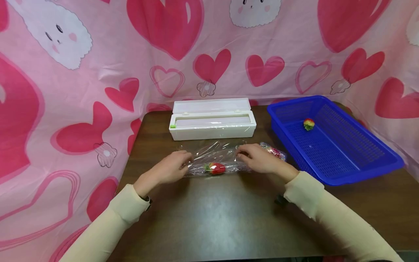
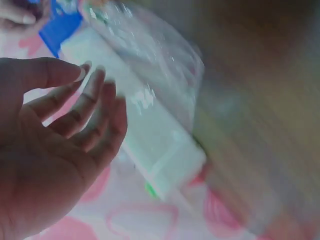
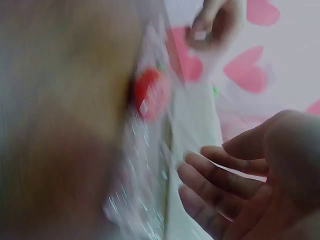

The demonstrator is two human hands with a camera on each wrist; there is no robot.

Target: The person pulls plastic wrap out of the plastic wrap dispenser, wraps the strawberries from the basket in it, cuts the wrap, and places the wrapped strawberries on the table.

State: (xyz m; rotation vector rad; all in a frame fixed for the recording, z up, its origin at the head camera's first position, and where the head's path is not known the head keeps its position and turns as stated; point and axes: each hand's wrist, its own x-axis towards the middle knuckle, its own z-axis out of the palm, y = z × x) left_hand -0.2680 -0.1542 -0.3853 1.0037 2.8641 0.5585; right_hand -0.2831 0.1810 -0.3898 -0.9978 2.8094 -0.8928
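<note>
A red strawberry (image 1: 216,168) with green leaves lies under or in a fold of clear plastic film (image 1: 214,151) on the table. At the film's left end is my left hand (image 1: 171,166), its fingers loosely bent; in the left wrist view that hand (image 2: 65,135) shows nothing between thumb and fingers. My right hand (image 1: 258,158) is over the film's right end, fingers bent. The right wrist view has it (image 3: 240,180) with fingers relaxed and apart, beside the film (image 3: 135,185) and the blurred strawberry (image 3: 152,94). Whether either hand touches the film is unclear.
Behind the film stands a white box (image 1: 212,131) with its lid raised. A blue basket (image 1: 334,156) at the right holds another strawberry (image 1: 308,124). A shiny wrapped bundle (image 1: 274,151) lies between my right hand and the basket. A heart-patterned cloth (image 1: 209,43) hangs behind.
</note>
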